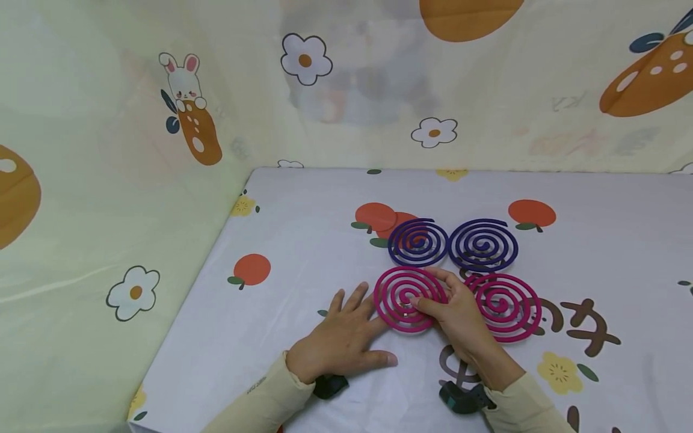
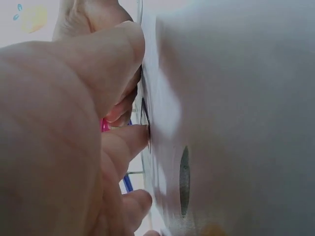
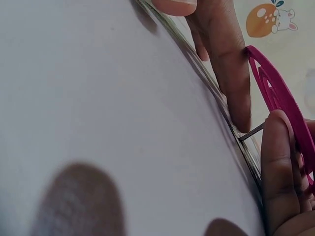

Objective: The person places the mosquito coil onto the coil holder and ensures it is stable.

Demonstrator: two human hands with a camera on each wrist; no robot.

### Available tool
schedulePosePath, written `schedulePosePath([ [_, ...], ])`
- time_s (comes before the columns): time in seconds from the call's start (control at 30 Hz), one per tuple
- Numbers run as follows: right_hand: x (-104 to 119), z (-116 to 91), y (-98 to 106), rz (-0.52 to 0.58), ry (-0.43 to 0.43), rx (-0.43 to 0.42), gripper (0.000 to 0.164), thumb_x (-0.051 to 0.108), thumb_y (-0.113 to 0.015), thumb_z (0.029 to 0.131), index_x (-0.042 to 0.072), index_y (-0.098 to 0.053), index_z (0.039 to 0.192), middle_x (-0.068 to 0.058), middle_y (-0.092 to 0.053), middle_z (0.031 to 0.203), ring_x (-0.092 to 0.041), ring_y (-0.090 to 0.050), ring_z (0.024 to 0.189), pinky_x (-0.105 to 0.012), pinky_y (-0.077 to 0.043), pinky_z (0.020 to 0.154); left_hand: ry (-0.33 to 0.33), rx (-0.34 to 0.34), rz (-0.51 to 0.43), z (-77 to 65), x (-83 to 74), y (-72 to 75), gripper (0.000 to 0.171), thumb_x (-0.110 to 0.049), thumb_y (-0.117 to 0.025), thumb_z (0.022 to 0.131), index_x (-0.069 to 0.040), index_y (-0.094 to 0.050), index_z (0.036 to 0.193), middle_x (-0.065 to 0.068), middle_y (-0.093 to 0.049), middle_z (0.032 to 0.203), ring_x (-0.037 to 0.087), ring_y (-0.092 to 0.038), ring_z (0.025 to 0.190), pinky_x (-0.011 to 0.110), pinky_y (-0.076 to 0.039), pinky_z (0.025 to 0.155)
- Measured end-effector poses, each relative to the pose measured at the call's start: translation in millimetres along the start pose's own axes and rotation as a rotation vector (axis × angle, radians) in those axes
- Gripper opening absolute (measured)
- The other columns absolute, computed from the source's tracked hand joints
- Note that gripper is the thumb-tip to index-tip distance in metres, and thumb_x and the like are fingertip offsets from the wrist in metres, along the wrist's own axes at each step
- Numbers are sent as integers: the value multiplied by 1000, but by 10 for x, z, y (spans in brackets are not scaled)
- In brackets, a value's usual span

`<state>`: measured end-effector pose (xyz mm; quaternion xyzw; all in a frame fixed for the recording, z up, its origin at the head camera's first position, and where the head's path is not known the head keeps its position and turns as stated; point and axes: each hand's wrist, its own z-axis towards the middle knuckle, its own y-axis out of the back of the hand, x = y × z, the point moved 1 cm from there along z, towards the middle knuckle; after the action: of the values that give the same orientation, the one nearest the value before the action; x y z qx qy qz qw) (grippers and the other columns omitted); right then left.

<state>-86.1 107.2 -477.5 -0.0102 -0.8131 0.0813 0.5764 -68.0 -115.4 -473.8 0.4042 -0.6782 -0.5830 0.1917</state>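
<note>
My right hand [image 1: 467, 322] pinches a pink mosquito coil [image 1: 407, 296] at its right side, thumb on top. In the right wrist view, this pink coil is tilted above the table beside a thin metal spike [image 3: 253, 131]. My left hand [image 1: 346, 343] lies on the tablecloth with fingers spread, left of the coil. One of its fingertips presses down by the foot of the spike; the base is mostly hidden. A second pink coil [image 1: 502, 305] lies right of my right hand. Behind are two dark purple coils, a left one [image 1: 418, 243] and a right one [image 1: 482, 245].
A white tablecloth [image 1: 303, 222] printed with fruit, flowers and brown lettering covers the table. Cream patterned curtains [image 1: 216, 36] stand along the back and left sides. Both wrists carry a black strapped device, such as the right one [image 1: 462, 398].
</note>
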Motion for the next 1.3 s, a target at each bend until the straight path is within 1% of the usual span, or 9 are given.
schedulePosePath([
  [0.1, -7, 9, -4, -1, 2, 2, 72, -5, -70, 95, 2, -34, 156, -25, -52, 151, -8, -68, 114, -29, -57, 93, -2, -6, 4, -4, 0, -4, 81, -75, -51, 95, -35, -34, 164, 5, -24, 173, 39, -10, 160, 70, -16, 121],
  [0.27, -7, 10, 0, -11, 8, 2, 71, -5, -70, 94, 2, -35, 155, -25, -53, 150, -9, -69, 114, -29, -57, 92, 7, 3, 0, 3, -12, -3, 80, -75, -50, 96, -35, -35, 164, 6, -23, 173, 40, -8, 160, 72, -15, 120],
  [0.47, -7, 7, -7, -35, 3, 9, 72, -2, -73, 94, 2, -36, 155, -24, -53, 150, -10, -69, 114, -28, -58, 92, 14, 6, 6, 8, -25, -5, 80, -76, -49, 96, -35, -35, 163, 8, -25, 173, 40, -9, 160, 73, -16, 120],
  [0.6, -8, 7, -6, -57, -4, 5, 72, 0, -74, 94, 4, -36, 156, -23, -54, 151, -11, -69, 115, -28, -58, 91, 19, 13, -1, 14, -26, 4, 80, -75, -49, 96, -35, -34, 164, 8, -24, 173, 40, -8, 161, 73, -15, 120],
  [1.03, -17, -10, -4, -80, 0, 16, 71, 0, -73, 95, 4, -36, 156, -21, -52, 153, -12, -67, 118, -26, -57, 92, 16, 5, -6, 14, -13, -27, 81, -75, -50, 96, -36, -32, 164, 8, -25, 173, 39, -9, 161, 73, -16, 120],
  [1.3, -10, -5, 1, -82, 16, 38, 73, -3, -73, 93, 3, -37, 156, -24, -52, 152, -12, -67, 117, -26, -57, 92, 21, 10, -10, 11, -17, -7, 81, -75, -50, 96, -36, -31, 164, 7, -24, 173, 39, -7, 161, 72, -15, 120],
])
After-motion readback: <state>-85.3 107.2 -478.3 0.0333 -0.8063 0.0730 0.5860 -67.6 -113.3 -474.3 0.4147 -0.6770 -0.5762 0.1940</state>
